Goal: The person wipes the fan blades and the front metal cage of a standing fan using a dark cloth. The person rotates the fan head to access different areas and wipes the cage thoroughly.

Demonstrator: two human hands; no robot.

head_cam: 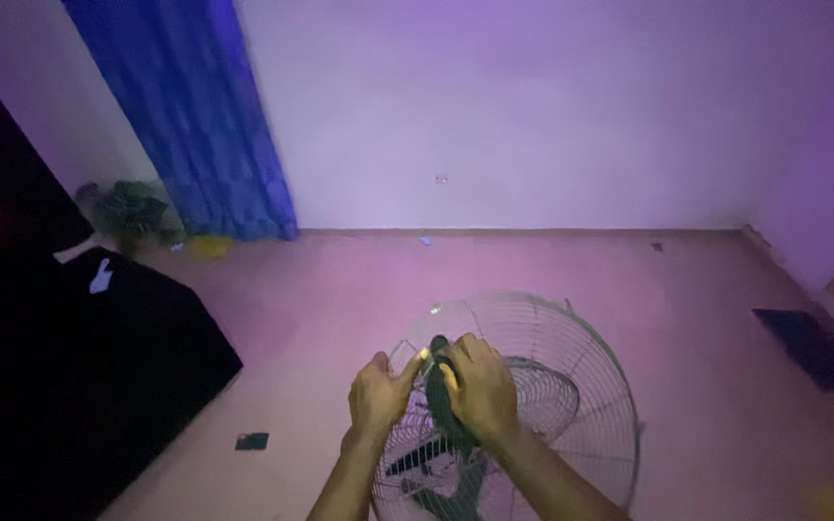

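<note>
The dark screwdriver handle (439, 386) stands against the upper rim of the round wire fan guard (571, 386) lying on the floor (707, 318). The right hand (480, 386) grips it; the left hand (376, 394) pinches the guard's rim beside it. This looks like loosening a rim fastener, which calls for steady turning.

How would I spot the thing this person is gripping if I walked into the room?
Look down at the round wire fan guard lying on the pink floor. At its near-left rim the right hand wraps a dark tool handle, with the left hand pinching beside it. Unlike the thin pale wires around it, it is thick and dark, with yellow patches.
</note>
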